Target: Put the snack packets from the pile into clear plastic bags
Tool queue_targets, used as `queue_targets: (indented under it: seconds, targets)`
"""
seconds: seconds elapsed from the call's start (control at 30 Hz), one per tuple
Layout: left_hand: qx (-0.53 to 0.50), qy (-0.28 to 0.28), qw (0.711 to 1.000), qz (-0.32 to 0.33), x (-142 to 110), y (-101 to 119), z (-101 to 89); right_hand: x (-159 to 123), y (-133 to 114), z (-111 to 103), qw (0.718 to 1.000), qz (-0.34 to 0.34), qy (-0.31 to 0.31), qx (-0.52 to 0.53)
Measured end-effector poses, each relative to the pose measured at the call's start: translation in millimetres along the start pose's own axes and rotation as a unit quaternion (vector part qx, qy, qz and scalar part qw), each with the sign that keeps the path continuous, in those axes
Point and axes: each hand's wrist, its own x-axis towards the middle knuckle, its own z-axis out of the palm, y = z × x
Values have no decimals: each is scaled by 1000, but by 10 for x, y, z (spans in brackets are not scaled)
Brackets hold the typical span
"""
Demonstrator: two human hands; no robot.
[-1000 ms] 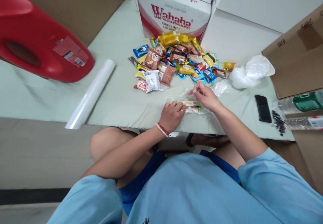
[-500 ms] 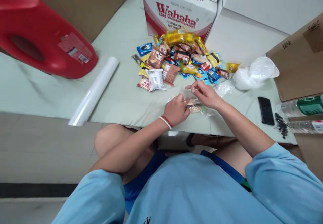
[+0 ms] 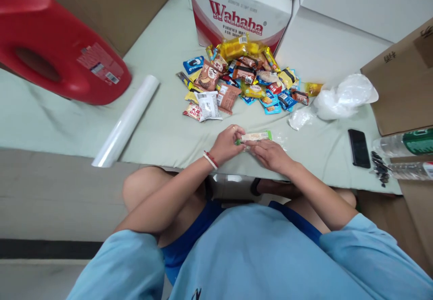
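Observation:
A slim wrapped snack bar (image 3: 256,136) with a cream label and green ends lies near the front of the table. My left hand (image 3: 227,145) closes around its left end, fingertips and thumb pinched together. Along the bar's near side stretch the fingers of my right hand (image 3: 270,155), lying flat against it; the right thumb is hidden. Clear crinkled plastic (image 3: 280,141) shows beside the bar's right end and partly under my hands. Beyond my hands is a pile of small wrapped snacks (image 3: 248,72) in brown, yellow, blue and white packets.
A white roll (image 3: 126,122) and a red jug (image 3: 67,47) are on the left. A Wahaha carton (image 3: 237,13) backs the pile. To the right are crumpled plastic bags (image 3: 348,97), a black phone (image 3: 359,148), clear bottles (image 3: 389,146) and a brown box (image 3: 402,83).
The snack bar now shows its cream label and green ends instead of its see-through face. My right hand has come down onto it, and my left hand has shifted to its left end.

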Motion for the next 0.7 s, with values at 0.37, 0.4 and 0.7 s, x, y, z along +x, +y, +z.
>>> queue_targets:
  seconds: [0.37, 0.4, 0.7]
  targets:
    - [25, -101, 982, 159, 173, -3, -351, -3, -26, -32, 997, 8, 21, 71]
    - [25, -124, 978, 164, 135, -1, -441, 3, -30, -40, 996, 10, 25, 88]
    - [173, -182, 966, 55, -79, 14, -775, 21, -91, -54, 984, 50, 61, 160]
